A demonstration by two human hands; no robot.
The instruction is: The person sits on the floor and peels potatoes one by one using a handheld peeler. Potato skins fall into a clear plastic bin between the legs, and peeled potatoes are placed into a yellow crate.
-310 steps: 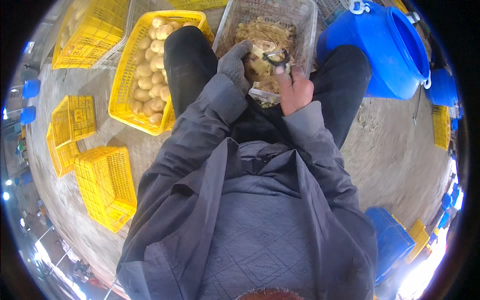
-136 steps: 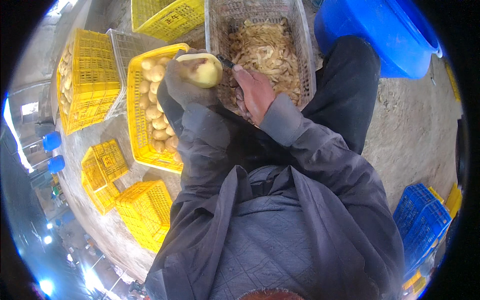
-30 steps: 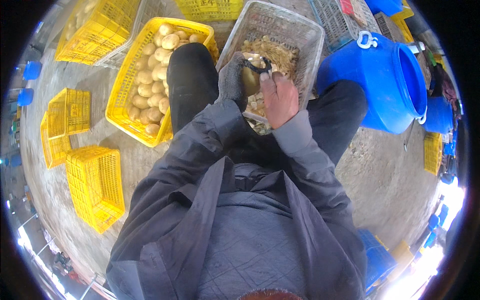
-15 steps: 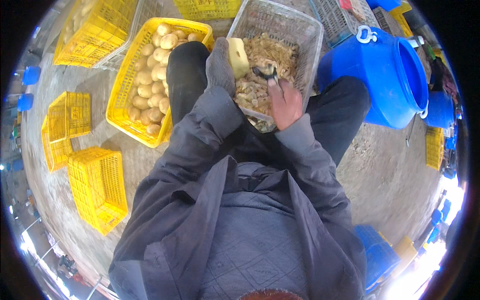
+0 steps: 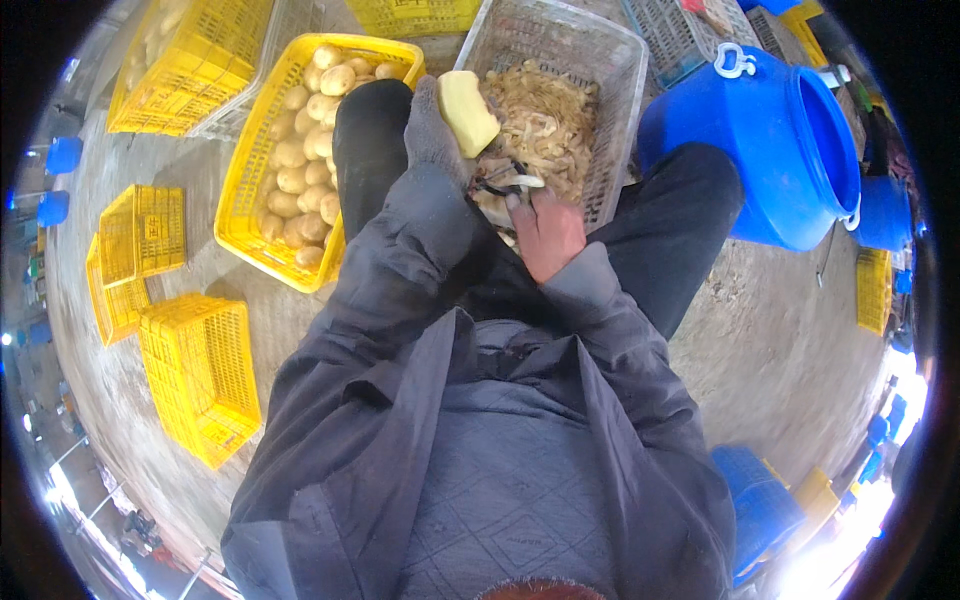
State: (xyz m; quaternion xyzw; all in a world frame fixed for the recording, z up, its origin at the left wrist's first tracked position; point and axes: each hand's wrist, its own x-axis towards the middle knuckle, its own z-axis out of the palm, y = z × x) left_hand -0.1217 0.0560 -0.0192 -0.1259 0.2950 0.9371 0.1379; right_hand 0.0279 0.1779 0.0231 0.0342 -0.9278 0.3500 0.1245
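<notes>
My left hand, in a grey knitted glove, is closed round a large peeled potato, pale yellow with flat-cut sides. My right hand is bare and grips a dark peeler just below the potato, apart from it. A pale strip lies across the tool. Beneath both hands stands a grey plastic crate between my knees, with a heap of potato peelings in it. The peeler's handle is mostly hidden by my fingers.
Left of my knee sits a yellow crate full of unpeeled potatoes. A big blue barrel lies tilted at the right. More yellow crates stand on the concrete floor at the left.
The potato has turned and tilted in my left hand. My right hand has drawn back toward me and left with the peeler, away from the peelings heap.
</notes>
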